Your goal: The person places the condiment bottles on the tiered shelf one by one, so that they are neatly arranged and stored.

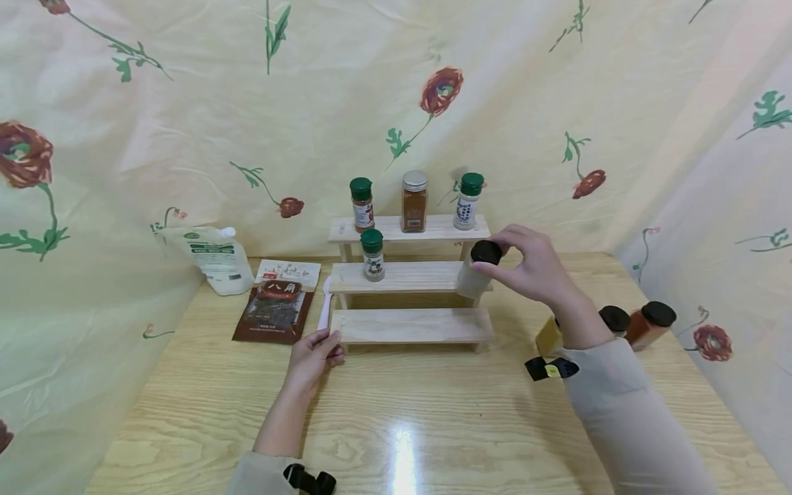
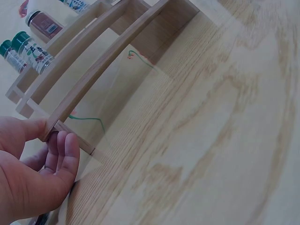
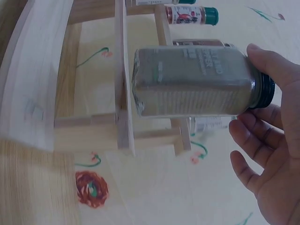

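A three-step wooden rack (image 1: 408, 323) stands on the table. My left hand (image 1: 314, 359) grips the left end of its lowest step, thumb on top and fingers curled below, as the left wrist view shows. My right hand (image 1: 537, 267) pinches the black lid of a square pepper jar (image 3: 197, 82) filled with grey-brown powder. That jar is at the right end of the middle step, its base right at the board. On the same step, further left, stands a green-capped shaker (image 1: 373, 256). The top step bears two more green-capped shakers and a silver-lidded spice jar (image 1: 414, 201).
Left of the rack lie a brown star anise packet (image 1: 278, 302), a white spouted pouch (image 1: 219, 260) and a white spoon (image 1: 325, 302). Black-lidded jars (image 1: 651, 323) stand at the right, partly behind my right forearm. A flowered cloth (image 1: 346, 82) hangs behind the table.
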Motion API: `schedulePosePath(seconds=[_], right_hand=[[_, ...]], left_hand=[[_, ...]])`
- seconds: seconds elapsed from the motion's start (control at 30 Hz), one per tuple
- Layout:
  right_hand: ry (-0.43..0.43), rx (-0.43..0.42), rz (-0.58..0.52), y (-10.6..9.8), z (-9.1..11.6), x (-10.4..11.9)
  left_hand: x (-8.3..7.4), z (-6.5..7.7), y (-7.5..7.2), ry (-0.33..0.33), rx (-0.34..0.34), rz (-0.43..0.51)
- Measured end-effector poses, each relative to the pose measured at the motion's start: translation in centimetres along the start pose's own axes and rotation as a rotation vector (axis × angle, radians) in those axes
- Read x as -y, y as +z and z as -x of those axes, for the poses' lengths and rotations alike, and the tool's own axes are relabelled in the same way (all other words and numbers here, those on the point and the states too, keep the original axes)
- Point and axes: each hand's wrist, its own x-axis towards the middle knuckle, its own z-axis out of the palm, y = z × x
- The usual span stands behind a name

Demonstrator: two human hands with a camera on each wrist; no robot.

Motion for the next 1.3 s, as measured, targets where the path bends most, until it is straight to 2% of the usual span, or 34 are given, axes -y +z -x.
schedulePosePath(seconds=[0.37, 0.8, 0.97, 1.3], right_hand=[[0.072, 0.059, -0.027, 2.6, -2.1, 0.5], [0.02, 0.124, 0.035, 4.4, -4.6, 2.1], [0.031, 0.182, 0.072, 5.2, -5.8, 2.5], [0.065, 0.253, 0.025, 6.2, -7.2, 3.0]], left_hand=[[0.3, -0.4, -0.1, 0.0, 0.0, 0.005], [0.4, -0.2, 0.0, 0.002, -0.005, 0.01], [0.3, -0.1, 0.0, 0.001, -0.006, 0.018], [0.3, -0.4, 0.0, -0.003, -0.011, 0.017]])
